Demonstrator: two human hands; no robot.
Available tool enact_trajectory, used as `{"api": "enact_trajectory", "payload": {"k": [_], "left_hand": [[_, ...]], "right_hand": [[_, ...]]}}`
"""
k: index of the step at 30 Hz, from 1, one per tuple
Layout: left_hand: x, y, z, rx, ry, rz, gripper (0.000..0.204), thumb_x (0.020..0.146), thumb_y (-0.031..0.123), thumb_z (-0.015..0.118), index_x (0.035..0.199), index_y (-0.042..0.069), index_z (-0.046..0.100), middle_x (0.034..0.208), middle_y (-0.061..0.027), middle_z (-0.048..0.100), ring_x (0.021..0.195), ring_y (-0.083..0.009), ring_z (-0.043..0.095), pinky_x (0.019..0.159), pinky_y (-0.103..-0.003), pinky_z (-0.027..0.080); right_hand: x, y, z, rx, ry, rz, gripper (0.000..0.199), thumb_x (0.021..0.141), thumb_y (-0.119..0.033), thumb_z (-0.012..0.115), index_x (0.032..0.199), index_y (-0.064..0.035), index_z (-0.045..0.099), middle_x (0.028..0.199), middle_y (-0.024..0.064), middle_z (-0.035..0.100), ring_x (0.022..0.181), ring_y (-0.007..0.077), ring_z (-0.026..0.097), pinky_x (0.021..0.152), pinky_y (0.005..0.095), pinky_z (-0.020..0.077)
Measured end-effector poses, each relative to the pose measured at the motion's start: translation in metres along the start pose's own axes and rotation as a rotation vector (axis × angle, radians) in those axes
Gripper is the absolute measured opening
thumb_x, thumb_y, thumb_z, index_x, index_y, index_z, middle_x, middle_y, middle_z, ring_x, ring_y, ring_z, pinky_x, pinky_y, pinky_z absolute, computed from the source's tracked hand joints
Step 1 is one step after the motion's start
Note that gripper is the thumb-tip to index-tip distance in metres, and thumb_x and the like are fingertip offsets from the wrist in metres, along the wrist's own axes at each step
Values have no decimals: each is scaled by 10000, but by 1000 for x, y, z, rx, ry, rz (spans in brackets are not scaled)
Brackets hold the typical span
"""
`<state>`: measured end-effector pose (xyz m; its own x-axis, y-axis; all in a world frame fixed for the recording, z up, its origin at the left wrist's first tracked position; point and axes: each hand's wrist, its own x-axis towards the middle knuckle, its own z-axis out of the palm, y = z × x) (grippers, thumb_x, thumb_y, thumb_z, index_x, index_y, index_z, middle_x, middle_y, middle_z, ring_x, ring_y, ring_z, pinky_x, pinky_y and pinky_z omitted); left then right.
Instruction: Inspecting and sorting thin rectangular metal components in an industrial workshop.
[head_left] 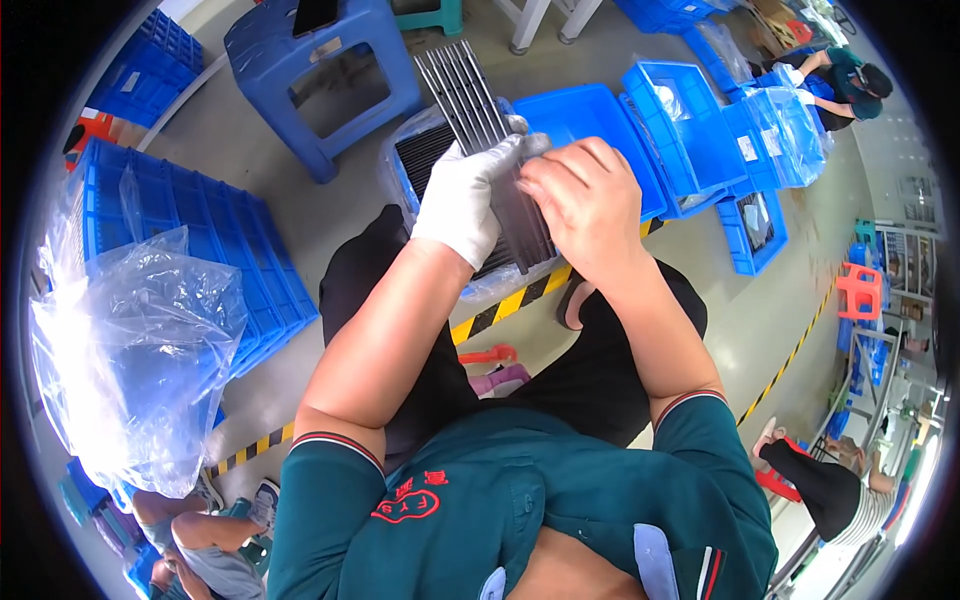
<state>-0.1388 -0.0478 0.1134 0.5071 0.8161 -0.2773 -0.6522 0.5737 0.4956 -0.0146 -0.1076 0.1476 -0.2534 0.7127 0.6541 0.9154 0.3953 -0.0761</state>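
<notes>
The person's left hand [465, 195], in a white glove, is closed around a bundle of slim dark metal strips [466, 100], held slantwise at the upper centre of the frame, above more dark strips [421, 155] in a crate edged with clear plastic film [508, 284]. The bare right hand [592, 200] has its fingers bent at the bundle's right side; whether they pinch a strip or merely brush it cannot be told. Should the gloved grip loosen, the strips could fan out or slide lengthwise, since they appear smooth and only one hand clearly bears them. Uneven pressure from the bare fingertips might also push an outer strip loose or scratch it. The gloved palm and fingers hide the bundle's middle, its lower part looks blurred, and the forearms and bundle cover much of the crate.
</notes>
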Motion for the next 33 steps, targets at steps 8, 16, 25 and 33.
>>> {"api": "enact_trajectory", "payload": {"k": [8,16,25,33], "left_hand": [[0,-2,2,-47,27,-50,171,873,9,548,1041,41,545,961,-100,595,913,-230,608,774,-366,511],[3,-1,-3,-142,-9,-55,171,866,-15,546,1030,32,550,954,-97,598,896,-234,614,796,-363,512],[3,-1,-2,-110,31,-37,177,864,-13,554,1037,28,554,945,-97,603,895,-236,615,800,-359,510],[3,-3,-3,-73,48,-48,148,863,-13,560,1005,30,561,910,-106,613,871,-222,616,775,-345,505]], "right_hand": [[2,3,-6,247,67,235,112,680,-111,735,746,-85,648,721,21,620,683,228,567,608,333,456],[0,1,3,432,11,401,87,710,-94,726,764,-68,662,723,41,634,687,218,580,608,312,464],[0,2,3,373,0,342,93,715,-94,719,768,-65,649,732,45,634,683,228,581,606,320,468],[4,-1,-3,166,-26,77,130,678,-103,719,787,-89,649,760,28,614,739,218,577,609,314,483]]}}
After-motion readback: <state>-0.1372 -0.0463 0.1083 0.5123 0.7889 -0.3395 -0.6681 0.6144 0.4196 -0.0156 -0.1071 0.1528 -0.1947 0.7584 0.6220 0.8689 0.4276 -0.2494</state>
